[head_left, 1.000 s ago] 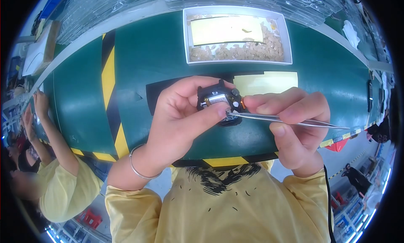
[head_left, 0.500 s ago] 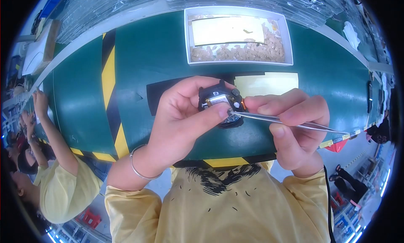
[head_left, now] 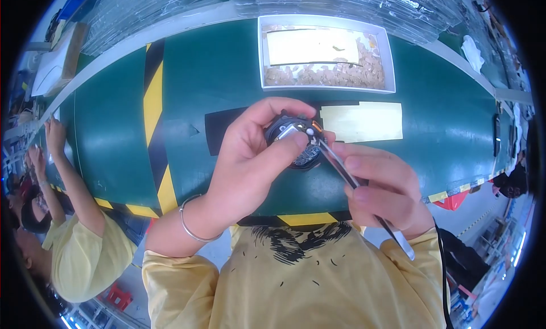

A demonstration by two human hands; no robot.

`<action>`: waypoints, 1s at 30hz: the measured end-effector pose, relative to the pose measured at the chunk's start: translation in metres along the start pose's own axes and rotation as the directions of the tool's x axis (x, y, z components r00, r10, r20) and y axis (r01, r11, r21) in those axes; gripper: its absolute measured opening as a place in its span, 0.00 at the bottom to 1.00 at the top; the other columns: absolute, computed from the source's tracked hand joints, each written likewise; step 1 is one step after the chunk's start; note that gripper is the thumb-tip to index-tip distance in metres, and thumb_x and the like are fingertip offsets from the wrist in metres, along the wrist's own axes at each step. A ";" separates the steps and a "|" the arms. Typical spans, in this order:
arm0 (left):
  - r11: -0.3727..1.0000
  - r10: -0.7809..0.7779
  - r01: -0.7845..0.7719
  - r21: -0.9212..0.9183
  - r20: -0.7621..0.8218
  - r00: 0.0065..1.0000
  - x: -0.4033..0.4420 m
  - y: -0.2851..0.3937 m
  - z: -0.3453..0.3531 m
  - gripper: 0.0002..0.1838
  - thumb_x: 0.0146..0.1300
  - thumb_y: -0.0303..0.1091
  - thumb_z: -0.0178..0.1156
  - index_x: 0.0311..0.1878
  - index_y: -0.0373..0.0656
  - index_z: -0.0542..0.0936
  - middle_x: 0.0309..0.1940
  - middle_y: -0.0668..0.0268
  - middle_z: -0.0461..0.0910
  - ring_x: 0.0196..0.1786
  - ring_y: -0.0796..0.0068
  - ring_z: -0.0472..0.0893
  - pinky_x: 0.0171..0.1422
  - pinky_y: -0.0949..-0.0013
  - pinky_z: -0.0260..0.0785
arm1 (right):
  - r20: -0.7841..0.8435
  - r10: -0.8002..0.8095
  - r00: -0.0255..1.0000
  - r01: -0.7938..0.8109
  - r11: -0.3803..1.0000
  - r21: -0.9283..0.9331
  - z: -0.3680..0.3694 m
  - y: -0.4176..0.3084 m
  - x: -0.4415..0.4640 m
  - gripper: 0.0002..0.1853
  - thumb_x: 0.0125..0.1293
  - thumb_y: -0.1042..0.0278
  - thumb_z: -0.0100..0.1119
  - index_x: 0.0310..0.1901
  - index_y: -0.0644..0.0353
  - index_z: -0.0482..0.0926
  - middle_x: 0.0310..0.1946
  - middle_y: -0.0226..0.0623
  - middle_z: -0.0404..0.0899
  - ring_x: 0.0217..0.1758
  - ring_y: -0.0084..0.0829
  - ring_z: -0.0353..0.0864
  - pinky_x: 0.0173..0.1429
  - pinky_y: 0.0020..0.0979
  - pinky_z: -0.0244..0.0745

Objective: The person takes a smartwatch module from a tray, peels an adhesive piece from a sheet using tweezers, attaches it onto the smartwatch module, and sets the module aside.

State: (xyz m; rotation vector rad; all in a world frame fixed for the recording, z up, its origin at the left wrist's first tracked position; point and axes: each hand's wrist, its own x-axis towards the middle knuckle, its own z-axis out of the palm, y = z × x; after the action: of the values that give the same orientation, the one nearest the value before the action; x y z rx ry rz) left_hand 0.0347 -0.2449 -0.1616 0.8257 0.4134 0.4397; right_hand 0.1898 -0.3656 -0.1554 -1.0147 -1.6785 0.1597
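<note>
Now, nearest the body, striped tape (head_left: pixel 308 219) edges the green table (head_left: pixel 199 67), and just above it the right hand (head_left: pixel 384 184) grips slanting metal tweezers (head_left: pixel 340 169), tips right at the round black device (head_left: pixel 308 156). That device sits over the table, clasped by the left hand (head_left: pixel 247 155), thumb pressed across its face, bracelet (head_left: pixel 182 219) on the wrist. Beyond them, a black sheet (head_left: pixel 220 130) and a pale yellow sheet (head_left: pixel 369 123) lie on the green surface. Farther out, a white box (head_left: pixel 263 56) holds small brownish pieces (head_left: pixel 341 74) and another pale sheet (head_left: pixel 313 46).
</note>
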 end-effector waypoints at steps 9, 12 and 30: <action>0.997 -0.053 0.056 -0.046 0.055 0.997 -0.002 0.001 -0.003 0.11 0.67 0.22 0.54 0.50 0.32 0.77 0.39 0.62 0.83 0.40 0.80 0.81 0.45 0.77 0.75 | 0.049 0.015 0.999 -0.013 0.999 -0.031 -0.005 -0.003 -0.001 0.16 0.50 0.89 0.62 0.42 0.71 0.73 0.49 0.60 0.73 0.45 0.57 0.83 0.46 0.43 0.84; 0.998 -0.031 0.034 -0.050 0.052 0.998 -0.003 -0.006 -0.002 0.10 0.67 0.23 0.54 0.50 0.31 0.77 0.40 0.60 0.83 0.41 0.79 0.82 0.46 0.77 0.75 | -0.002 0.156 0.988 -0.154 0.978 0.138 -0.009 -0.006 0.004 0.14 0.55 0.88 0.60 0.43 0.71 0.72 0.47 0.58 0.73 0.45 0.55 0.83 0.50 0.45 0.83; 0.996 0.083 -0.083 0.030 0.014 0.996 0.002 -0.017 -0.001 0.13 0.65 0.20 0.56 0.52 0.31 0.77 0.41 0.60 0.83 0.45 0.78 0.81 0.52 0.75 0.74 | -0.073 0.131 0.989 -0.130 0.991 0.024 -0.007 -0.010 0.002 0.10 0.54 0.85 0.62 0.38 0.68 0.74 0.44 0.57 0.76 0.43 0.53 0.84 0.36 0.34 0.84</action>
State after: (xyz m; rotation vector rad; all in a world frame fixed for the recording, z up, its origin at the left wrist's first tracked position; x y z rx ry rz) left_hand 0.0396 -0.2532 -0.1752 0.8768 0.3759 0.5062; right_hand 0.1905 -0.3733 -0.1460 -1.1039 -1.5413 0.2205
